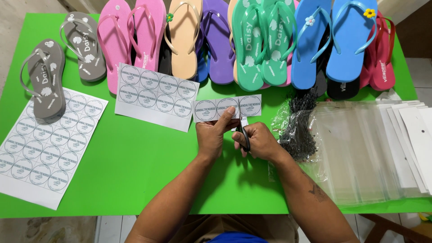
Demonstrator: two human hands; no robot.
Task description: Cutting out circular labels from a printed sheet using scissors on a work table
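My left hand (215, 134) pinches the lower edge of a narrow paper strip (227, 108) printed with three round labels, holding it just above the green table (135, 162). My right hand (257, 140) grips small scissors (243, 130) with dark handles, their blades at the strip's lower edge between the second and third circle. Both hands meet near the table's middle.
Two larger label sheets lie to the left (42, 146) (155, 95). Flip-flops in grey, pink, tan, purple, teal, blue and red line the far edge (252, 42). A bundle of black plastic ties (297, 123) and a stack of clear bags (369, 148) sit at the right.
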